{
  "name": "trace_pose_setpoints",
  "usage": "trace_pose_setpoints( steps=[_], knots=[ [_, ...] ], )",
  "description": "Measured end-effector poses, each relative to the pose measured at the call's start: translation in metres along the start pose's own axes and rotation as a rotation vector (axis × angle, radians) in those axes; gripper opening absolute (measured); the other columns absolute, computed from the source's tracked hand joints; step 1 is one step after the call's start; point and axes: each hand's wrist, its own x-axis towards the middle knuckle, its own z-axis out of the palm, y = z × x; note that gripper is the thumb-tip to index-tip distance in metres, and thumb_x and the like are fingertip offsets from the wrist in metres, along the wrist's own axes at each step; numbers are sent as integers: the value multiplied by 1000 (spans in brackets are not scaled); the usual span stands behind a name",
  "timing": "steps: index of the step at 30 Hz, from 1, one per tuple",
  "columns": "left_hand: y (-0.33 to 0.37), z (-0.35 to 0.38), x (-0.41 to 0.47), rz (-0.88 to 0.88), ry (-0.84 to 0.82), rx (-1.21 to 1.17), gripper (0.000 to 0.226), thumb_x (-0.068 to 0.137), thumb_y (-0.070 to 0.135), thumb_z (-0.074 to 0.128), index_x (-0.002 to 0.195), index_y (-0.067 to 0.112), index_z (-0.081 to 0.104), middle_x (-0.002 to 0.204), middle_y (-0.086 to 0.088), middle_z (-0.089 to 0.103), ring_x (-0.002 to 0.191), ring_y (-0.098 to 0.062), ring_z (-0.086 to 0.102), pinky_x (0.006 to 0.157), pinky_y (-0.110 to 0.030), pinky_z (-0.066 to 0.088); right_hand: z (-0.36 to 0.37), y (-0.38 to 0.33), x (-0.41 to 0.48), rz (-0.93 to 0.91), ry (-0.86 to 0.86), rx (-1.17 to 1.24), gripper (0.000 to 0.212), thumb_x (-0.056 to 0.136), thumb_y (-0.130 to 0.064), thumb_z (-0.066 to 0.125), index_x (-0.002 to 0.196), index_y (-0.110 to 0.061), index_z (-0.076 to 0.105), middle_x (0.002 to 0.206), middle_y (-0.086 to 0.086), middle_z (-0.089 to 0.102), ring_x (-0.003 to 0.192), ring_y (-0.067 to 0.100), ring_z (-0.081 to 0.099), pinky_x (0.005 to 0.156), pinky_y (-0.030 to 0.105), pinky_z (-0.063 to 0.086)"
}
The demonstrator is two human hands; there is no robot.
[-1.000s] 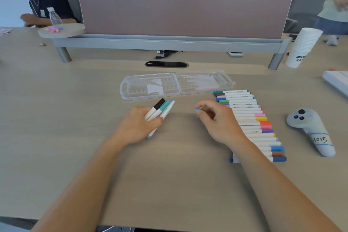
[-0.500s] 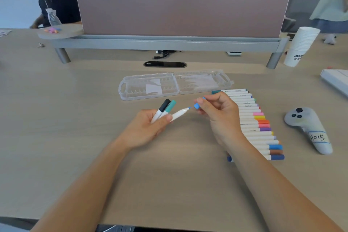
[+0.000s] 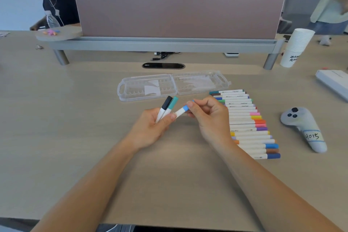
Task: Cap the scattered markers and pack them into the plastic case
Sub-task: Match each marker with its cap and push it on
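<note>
My left hand (image 3: 150,128) grips three white markers: a black-capped marker (image 3: 164,107), a teal-capped marker (image 3: 171,106) and a light-blue marker (image 3: 181,111). My right hand (image 3: 211,117) pinches the blue cap that sits on the end of that third marker. The clear plastic case (image 3: 172,85) lies open just beyond the hands, with only a paper slip in it. A row of several capped markers (image 3: 248,124) lies on the desk to the right of my right hand.
A grey controller (image 3: 303,128) labelled with tape lies at the right. A stack of white paper cups (image 3: 296,47) and a white box (image 3: 333,83) stand farther right. A pink divider on a grey rail (image 3: 178,11) crosses the back. People are beyond it.
My right hand brought the blue cap from the desk to the tip of the third marker and it now sits on the marker. My left hand rose slightly with its markers.
</note>
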Motion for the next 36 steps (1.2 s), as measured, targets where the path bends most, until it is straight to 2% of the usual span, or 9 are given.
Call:
trace_pose_setpoints(
  steps=[7, 10, 14, 19, 22, 24, 26, 30, 36],
  knots=[
    [12, 21, -3, 106, -62, 317, 32, 85, 33, 73, 75, 14, 49, 59, 4, 43, 53, -10, 39, 52, -26, 33, -25, -34, -6, -48, -117, -123, 16, 86, -10, 73, 94, -6, 59, 73, 9, 71, 57, 19, 67, 54, 27, 50],
    [23, 41, -11, 204, -145, 473, 15, 91, 25, 60, 84, 14, 52, 65, 3, 51, 58, -18, 47, 60, -39, 44, -48, -47, -18, -76, -193, -178, 26, 86, -7, 72, 108, -19, 64, 78, 1, 68, 54, 15, 65, 56, 22, 50],
    [36, 69, -21, 268, -240, 534, 14, 89, 25, 42, 94, 14, 48, 73, -3, 53, 64, -25, 51, 59, -43, 44, -77, -61, -32, -83, -215, -241, 7, 86, 0, 69, 92, -5, 70, 79, 4, 68, 52, 10, 63, 54, 18, 49],
    [59, 118, -36, 298, -172, 69, 15, 104, 20, 41, 95, 12, 49, 78, 12, 52, 69, 3, 56, 66, -17, 43, -107, -80, -46, -119, -27, -98, 7, 90, -11, 67, 96, -13, 66, 86, 4, 67, 61, 14, 64, 56, 20, 48],
    [76, 145, -43, 161, -29, -279, 23, 104, 27, 41, 102, 10, 56, 85, 10, 63, 79, 1, 61, 76, -27, 55, -126, -73, -61, -106, 19, -210, 5, 91, -18, 67, 89, -20, 64, 85, -5, 67, 68, 10, 64, 60, 19, 48],
    [86, 161, -50, 49, -58, -503, 28, 102, 41, 42, 102, 17, 58, 85, 9, 69, 78, -2, 63, 74, -21, 51, -137, -62, -76, -48, -41, -252, 5, 92, -19, 66, 89, -20, 63, 85, -7, 67, 73, 12, 64, 65, 22, 53],
    [92, 177, -58, -18, -110, -683, 33, 94, 54, 44, 104, 25, 56, 95, -1, 69, 89, -16, 66, 78, -29, 51, -146, -54, -91, 20, -110, -198, 5, 92, -16, 64, 96, -18, 62, 83, -11, 68, 75, 11, 66, 68, 31, 58],
    [103, 206, -81, -81, -105, -862, 26, 103, 39, 36, 99, 27, 58, 83, 3, 72, 78, -21, 68, 69, -33, 51, -160, -46, -110, 47, -105, -51, 14, 91, -8, 64, 102, -17, 62, 88, -11, 69, 77, 6, 67, 64, 27, 58],
    [102, 226, -99, -111, -5, -962, 24, 103, 37, 38, 105, 26, 59, 91, 1, 69, 90, -15, 65, 82, -29, 53, -172, -38, -122, -77, -115, -186, 20, 91, -10, 66, 110, -15, 67, 105, -10, 71, 90, 4, 65, 74, 18, 49]
  ],
)
